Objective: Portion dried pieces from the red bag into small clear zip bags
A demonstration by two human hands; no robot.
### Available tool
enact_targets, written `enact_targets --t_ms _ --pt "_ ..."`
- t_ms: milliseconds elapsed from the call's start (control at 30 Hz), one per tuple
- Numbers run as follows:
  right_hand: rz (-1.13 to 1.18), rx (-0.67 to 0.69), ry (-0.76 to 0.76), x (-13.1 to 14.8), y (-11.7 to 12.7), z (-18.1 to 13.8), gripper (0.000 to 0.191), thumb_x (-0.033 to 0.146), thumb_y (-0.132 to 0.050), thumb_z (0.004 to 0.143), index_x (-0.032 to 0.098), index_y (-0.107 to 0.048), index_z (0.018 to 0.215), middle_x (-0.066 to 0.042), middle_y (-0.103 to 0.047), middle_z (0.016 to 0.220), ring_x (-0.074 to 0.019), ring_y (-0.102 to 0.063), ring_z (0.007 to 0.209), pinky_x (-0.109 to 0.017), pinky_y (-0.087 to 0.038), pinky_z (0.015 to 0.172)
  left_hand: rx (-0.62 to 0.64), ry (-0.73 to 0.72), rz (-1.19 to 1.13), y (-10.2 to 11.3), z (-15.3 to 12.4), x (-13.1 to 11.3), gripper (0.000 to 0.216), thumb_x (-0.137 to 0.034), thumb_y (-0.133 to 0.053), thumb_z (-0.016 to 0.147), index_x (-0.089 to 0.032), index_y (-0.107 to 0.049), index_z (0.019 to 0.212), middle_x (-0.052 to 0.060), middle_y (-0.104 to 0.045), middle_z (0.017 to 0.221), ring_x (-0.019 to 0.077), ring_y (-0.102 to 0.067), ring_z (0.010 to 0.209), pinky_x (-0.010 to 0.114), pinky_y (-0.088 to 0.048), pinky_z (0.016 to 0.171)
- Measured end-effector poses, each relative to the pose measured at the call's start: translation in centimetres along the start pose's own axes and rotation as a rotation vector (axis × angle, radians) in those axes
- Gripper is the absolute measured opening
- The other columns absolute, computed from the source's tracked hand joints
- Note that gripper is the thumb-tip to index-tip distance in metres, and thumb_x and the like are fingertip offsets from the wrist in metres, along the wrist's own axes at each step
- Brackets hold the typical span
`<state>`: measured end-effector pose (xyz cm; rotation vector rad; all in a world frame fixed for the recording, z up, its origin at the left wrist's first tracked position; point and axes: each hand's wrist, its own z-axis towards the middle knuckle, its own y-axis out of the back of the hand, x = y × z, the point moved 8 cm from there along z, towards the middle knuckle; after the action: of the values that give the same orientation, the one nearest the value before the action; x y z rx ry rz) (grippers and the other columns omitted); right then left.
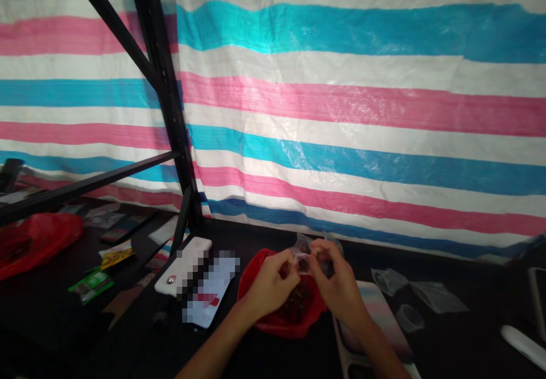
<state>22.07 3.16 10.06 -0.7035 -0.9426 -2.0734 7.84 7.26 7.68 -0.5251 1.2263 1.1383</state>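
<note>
Above a red plastic bag [281, 325] my two hands meet, both with fingers closed. Small brown bits lie inside the bag, too dark to identify. My left hand [273, 282] pinches one side of a small clear plastic bag [302, 260], and my right hand [335, 274] grips its other side. Something small and dark shows within the clear bag, but its kind is hidden by the fingers. More clear plastic [303, 242] stands just behind my hands. Beneath my right forearm lies a large phone-shaped case [384, 322] with pastel colours.
Two phones, one white [181, 268] and one with a lit screen [213, 293], lie at left. Clear bags [439, 296] and a small clear cup [409, 317] are at right. A black metal post [166, 94] rises before a striped sheet [341, 106]. Another red bag [46, 239] sits far left.
</note>
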Motion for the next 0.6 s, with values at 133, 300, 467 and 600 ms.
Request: enact_targets --t_ms 133,300,467,600 --pt "-0.025 0.031 -0.091 -1.1 0.2 0.1 0.044 0.046 -0.055 0.094 0.022 -0.058 0.130 -0.009 -0.071 0.109 -0.0240 -0.068 0.100 -0.039 -0.053 0.091 -0.109 -0.009 -0.124 1.6 0.3 -0.5 0.015 -0.021 -0.047 0.083 -0.021 -0.047 0.068 -0.004 -0.049 0.066 0.0115 -0.046 0.062 0.022 -0.038 0.059" --pt "0.157 0.233 -0.248 -2.7 -1.3 0.1 0.046 0.057 -0.047 0.096 0.022 -0.065 0.119 -0.009 -0.076 0.107 -0.0259 -0.072 0.098 -0.040 -0.056 0.089 -0.062 -0.024 -0.149 1.8 0.5 -1.0 0.015 -0.019 -0.047 0.083 -0.020 -0.049 0.068 -0.002 -0.055 0.071 0.0132 -0.052 0.067 0.024 -0.044 0.065" --pt "0.096 0.172 -0.183 -2.3 -0.4 0.9 0.030 0.047 -0.059 0.089 0.021 -0.070 0.100 -0.006 -0.076 0.087 -0.0236 -0.071 0.081 -0.036 -0.056 0.078 -0.076 -0.100 0.065 2.4 -0.1 -0.9 0.028 -0.009 -0.047 0.074 -0.020 -0.053 0.099 0.008 -0.061 0.112 0.0205 -0.063 0.100 0.036 -0.053 0.089" --pt "-0.128 0.179 -0.090 -1.4 -0.1 0.6 0.023 0.039 -0.065 0.086 0.025 -0.073 0.103 -0.004 -0.075 0.089 -0.0249 -0.068 0.085 -0.041 -0.052 0.085 -0.056 -0.258 0.411 1.2 -1.2 -2.6 0.060 -0.014 -0.061 0.074 -0.021 -0.042 0.130 0.015 -0.049 0.142 0.0304 -0.052 0.130 0.049 -0.043 0.110"
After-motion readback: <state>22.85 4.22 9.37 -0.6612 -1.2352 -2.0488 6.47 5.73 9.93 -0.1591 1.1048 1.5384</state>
